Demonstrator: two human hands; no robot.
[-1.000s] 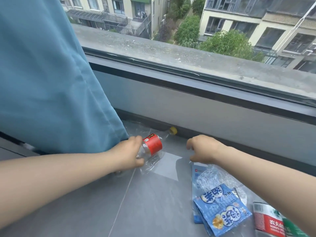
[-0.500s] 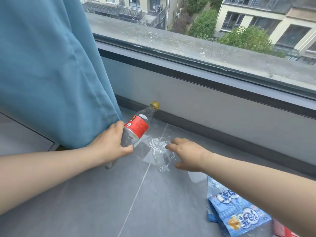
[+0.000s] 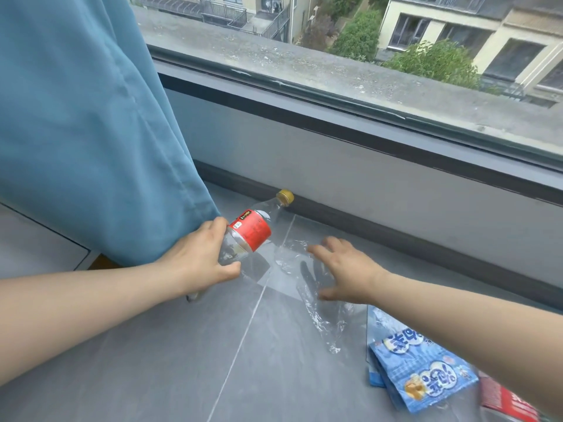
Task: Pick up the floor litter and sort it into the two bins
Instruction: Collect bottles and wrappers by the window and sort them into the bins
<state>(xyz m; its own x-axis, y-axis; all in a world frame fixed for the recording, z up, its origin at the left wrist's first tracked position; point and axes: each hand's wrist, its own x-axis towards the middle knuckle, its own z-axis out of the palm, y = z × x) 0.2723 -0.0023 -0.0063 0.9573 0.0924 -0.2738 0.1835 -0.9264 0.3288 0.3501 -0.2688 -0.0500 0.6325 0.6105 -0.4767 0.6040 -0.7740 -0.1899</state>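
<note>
A: So, setting?
B: Teal curtain [image 3: 91, 132] left; grey tiled floor [image 3: 152, 360] under a window [image 3: 365, 41].
A: Litter?
B: Left grip [image 3: 201, 263] wraps clear bottle [image 3: 246, 233], red label, gold cap, tilted. Right grip [image 3: 344, 269], fingers spread, holding nothing, over clear film [image 3: 320, 318] on floor. Blue packets [image 3: 426, 373] beyond.

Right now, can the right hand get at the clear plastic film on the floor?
Probably yes. The right hand is spread open just over the clear plastic film, with nothing between them; the left hand holds the bottle off to the side.
</note>
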